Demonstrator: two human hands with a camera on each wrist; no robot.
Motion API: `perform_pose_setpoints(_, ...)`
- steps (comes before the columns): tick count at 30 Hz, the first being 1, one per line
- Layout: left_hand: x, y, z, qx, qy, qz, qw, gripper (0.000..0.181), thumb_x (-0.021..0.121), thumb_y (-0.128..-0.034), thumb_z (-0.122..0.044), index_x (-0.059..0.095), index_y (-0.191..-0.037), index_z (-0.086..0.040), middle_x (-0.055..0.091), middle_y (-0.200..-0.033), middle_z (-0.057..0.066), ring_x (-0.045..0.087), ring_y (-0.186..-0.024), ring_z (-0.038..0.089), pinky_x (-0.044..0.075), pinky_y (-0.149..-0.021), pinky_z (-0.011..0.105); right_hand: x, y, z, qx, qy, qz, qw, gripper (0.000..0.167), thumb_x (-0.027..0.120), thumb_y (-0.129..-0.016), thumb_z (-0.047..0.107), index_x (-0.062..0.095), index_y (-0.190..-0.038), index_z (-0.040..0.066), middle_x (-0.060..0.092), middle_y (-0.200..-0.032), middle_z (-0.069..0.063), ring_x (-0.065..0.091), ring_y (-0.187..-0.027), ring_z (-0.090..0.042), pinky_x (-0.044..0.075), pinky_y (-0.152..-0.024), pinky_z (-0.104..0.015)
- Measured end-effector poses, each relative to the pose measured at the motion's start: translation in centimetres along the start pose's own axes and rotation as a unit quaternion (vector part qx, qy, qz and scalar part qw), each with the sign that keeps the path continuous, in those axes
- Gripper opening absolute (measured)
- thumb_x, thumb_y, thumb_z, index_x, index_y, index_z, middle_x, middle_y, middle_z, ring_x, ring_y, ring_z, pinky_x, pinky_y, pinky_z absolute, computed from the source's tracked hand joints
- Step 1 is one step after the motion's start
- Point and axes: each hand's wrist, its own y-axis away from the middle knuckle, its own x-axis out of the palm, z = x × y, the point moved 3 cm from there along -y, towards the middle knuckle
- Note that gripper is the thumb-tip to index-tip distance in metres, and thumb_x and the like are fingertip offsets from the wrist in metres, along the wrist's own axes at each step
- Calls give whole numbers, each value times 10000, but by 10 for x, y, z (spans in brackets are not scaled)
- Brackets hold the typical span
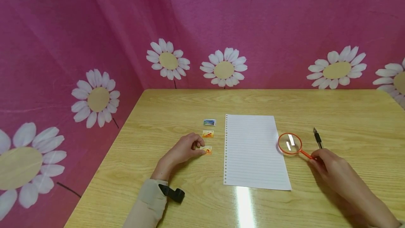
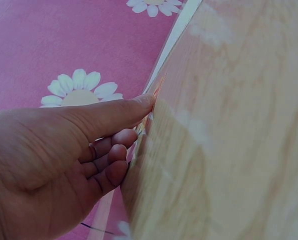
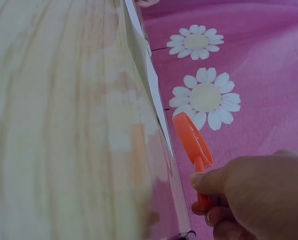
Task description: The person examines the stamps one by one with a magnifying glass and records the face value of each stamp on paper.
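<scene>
My left hand [image 1: 186, 147] pinches the left edge of the nearest yellow-and-orange postage stamp [image 1: 207, 150] between thumb and forefinger, low over the table. In the left wrist view the stamp is only an orange sliver by the left hand's [image 2: 74, 155] thumb tip. Two more stamps lie in a column beyond it: a yellow-and-red stamp [image 1: 208, 134] and a blue-green stamp [image 1: 210, 122]. My right hand [image 1: 335, 171] grips the handle of an orange magnifying glass [image 1: 301, 149]. In the right wrist view the magnifying glass [image 3: 191, 140] is raised off the table, its ring tilted.
A lined sheet of paper [image 1: 253, 150] with punched holes lies between the hands, and the lens overlaps its right edge. A black pen [image 1: 317, 138] lies just beyond the right hand. The wooden table [image 1: 177, 108] meets a pink flowered cloth [image 1: 269, 27] at its back and left.
</scene>
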Motion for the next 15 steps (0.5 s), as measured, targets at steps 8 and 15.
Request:
perform_pose_setpoints(8,1,-2,1,43,-61,16,10000,172,740,-871,-166,624,-980,-99,532,-894,22,452,-799,131,372,-713,215,-1,0,-2,69,70,-5,10000,245,782,-707,-99,612,-832,25,585,-735,-13,447,-629,-1,348,-527,-124)
perform_pose_setpoints(15,0,-2,1,266,-120,-7,9996,173,737,-874,-166,625,-978,-84,541,-889,42,444,-772,125,371,-694,211,-1,-4,-2,302,77,86,9995,197,764,-741,-92,615,-836,-4,578,-723,-39,441,-617,-35,382,-492,-230)
